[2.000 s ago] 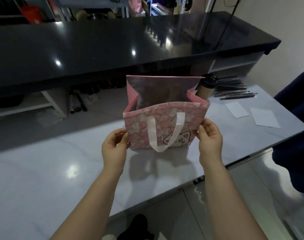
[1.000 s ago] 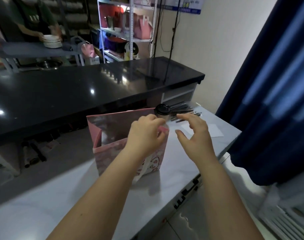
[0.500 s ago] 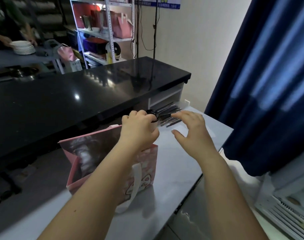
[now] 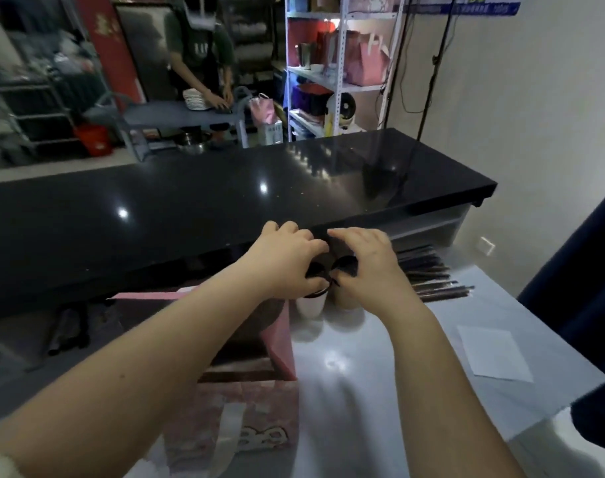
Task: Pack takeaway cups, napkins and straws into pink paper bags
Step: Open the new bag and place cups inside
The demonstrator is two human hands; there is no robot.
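An open pink paper bag (image 4: 280, 343) with a white ribbon handle stands on the pale counter, under my left forearm. Just beyond its right side stand two takeaway cups with black lids: a white cup (image 4: 311, 303) and a tan cup (image 4: 346, 300). My left hand (image 4: 287, 260) is closed over the white cup's lid. My right hand (image 4: 366, 260) grips the lid of the tan cup. A bundle of dark straws (image 4: 432, 277) lies to the right of the cups. White napkins (image 4: 494, 353) lie flat at the right.
A glossy black countertop (image 4: 225, 201) runs across behind the pale counter (image 4: 363, 391). A dark blue curtain (image 4: 587, 270) hangs at the right edge. In the back, a person handles plates at a grey table, beside shelves with bags.
Both hands left the bag's sides and reached forward to the right; each now closes on a cup lid. My view lifted and swung toward the cups.
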